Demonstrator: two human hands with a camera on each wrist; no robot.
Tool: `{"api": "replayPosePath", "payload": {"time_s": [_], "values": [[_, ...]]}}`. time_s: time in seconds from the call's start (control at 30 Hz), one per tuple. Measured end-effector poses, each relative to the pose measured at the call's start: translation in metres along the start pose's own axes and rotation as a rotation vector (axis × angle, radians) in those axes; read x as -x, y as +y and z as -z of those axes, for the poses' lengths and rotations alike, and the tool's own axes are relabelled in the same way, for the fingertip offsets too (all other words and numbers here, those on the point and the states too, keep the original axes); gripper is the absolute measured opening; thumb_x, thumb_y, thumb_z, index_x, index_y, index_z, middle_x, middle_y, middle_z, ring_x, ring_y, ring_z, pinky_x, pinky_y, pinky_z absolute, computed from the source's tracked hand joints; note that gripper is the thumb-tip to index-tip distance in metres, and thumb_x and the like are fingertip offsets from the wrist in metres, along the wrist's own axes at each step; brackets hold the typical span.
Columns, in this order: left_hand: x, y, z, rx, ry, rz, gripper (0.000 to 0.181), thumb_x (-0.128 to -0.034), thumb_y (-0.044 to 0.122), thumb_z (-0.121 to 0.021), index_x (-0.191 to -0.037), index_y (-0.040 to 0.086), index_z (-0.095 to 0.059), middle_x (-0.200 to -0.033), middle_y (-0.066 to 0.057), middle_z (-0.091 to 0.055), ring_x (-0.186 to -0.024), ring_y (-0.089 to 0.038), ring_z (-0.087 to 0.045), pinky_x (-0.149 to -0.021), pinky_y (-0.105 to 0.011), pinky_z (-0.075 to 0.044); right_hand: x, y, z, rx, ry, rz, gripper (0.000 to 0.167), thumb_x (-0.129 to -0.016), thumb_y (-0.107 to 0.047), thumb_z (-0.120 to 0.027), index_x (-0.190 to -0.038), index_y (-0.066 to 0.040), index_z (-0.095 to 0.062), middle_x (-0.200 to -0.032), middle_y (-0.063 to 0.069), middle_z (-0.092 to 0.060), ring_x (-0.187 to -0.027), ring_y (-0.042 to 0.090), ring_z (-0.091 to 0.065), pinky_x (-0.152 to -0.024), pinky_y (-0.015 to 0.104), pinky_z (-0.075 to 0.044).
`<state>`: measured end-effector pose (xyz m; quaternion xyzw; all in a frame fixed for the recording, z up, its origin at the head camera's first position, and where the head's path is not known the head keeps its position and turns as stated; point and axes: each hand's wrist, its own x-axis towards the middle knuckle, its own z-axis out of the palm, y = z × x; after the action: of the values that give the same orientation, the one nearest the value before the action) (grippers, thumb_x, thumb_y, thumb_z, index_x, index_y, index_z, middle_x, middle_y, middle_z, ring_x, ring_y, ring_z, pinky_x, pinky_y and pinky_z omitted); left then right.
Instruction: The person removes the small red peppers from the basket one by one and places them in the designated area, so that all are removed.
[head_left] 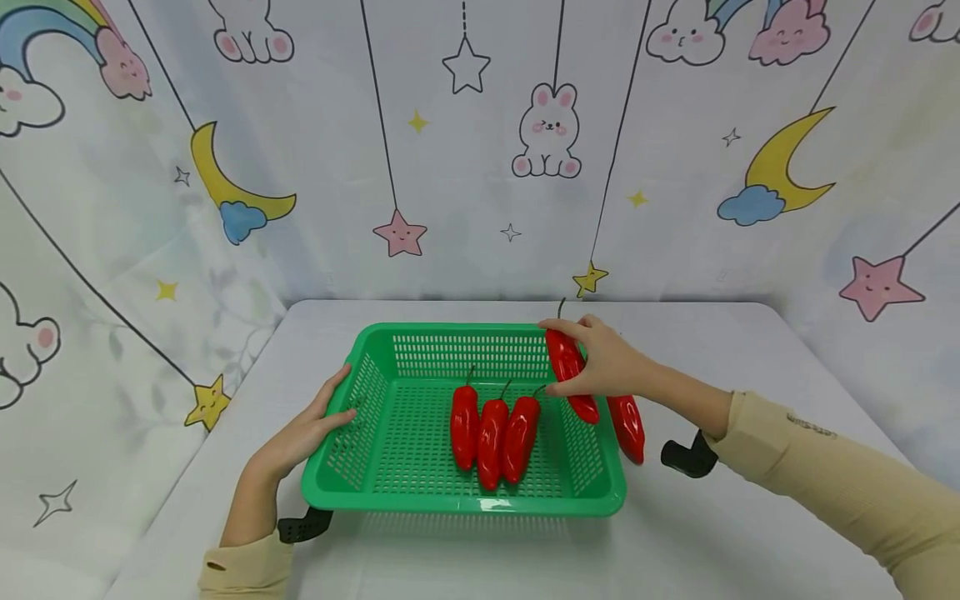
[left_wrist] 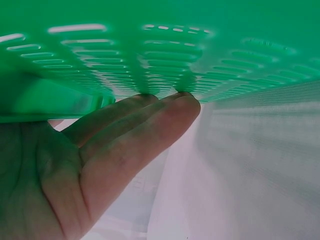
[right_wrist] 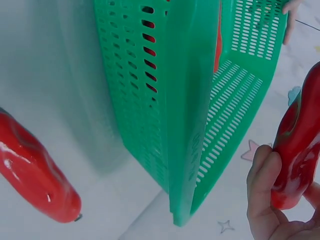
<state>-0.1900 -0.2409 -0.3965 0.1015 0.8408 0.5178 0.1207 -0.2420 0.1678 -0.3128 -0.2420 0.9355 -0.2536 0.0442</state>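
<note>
A green plastic basket [head_left: 465, 502] stands on the table, with three red chili peppers [head_left: 491, 442] lying side by side inside it. My left hand [head_left: 303, 433] grips the basket's left rim, thumb over the edge; its fingers [left_wrist: 145, 135] lie along the outside of the slotted wall in the left wrist view. Over the basket's right side, my right hand [head_left: 603, 358] pinches another chili pepper [head_left: 566, 358] between thumb and fingers, its stem pointing away. One more chili pepper [right_wrist: 37, 172] lies on the table outside the right wall, partly hidden by the basket in the head view.
The white-covered table [head_left: 720, 358] extends around the basket. A patterned cloth backdrop [head_left: 480, 167] rises behind and at both sides. A black wrist device [head_left: 690, 457] is on the right wrist and another black device [head_left: 303, 525] on the left.
</note>
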Motion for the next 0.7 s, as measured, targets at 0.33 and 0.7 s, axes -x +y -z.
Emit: {"api": "replayPosePath", "payload": {"time_s": [0.33, 0.7], "values": [[-0.001, -0.001, 0.0, 0.01, -0.002, -0.001, 0.069, -0.0968, 0.027, -0.045, -0.148, 0.027, 0.001, -0.152, -0.011, 0.006, -0.136, -0.039, 0.003, -0.098, -0.066, -0.011, 0.007, 0.016, 0.005, -0.003, 0.036, 0.006, 0.08, -0.068, -0.031, -0.079, -0.137, -0.018, -0.041, -0.108, 0.017, -0.047, -0.093, 0.031, -0.051, -0.062, 0.037, -0.054], [0.0, -0.002, 0.0, 0.015, 0.002, -0.002, 0.069, -0.0967, 0.026, -0.045, -0.148, 0.029, 0.0, -0.152, -0.01, 0.006, -0.136, -0.038, 0.003, -0.098, -0.066, -0.011, 0.017, 0.032, 0.013, -0.003, 0.054, -0.008, 0.081, -0.068, -0.03, -0.08, -0.137, -0.016, -0.04, -0.11, 0.019, -0.046, -0.085, 0.028, -0.055, -0.062, 0.036, -0.054]]}}
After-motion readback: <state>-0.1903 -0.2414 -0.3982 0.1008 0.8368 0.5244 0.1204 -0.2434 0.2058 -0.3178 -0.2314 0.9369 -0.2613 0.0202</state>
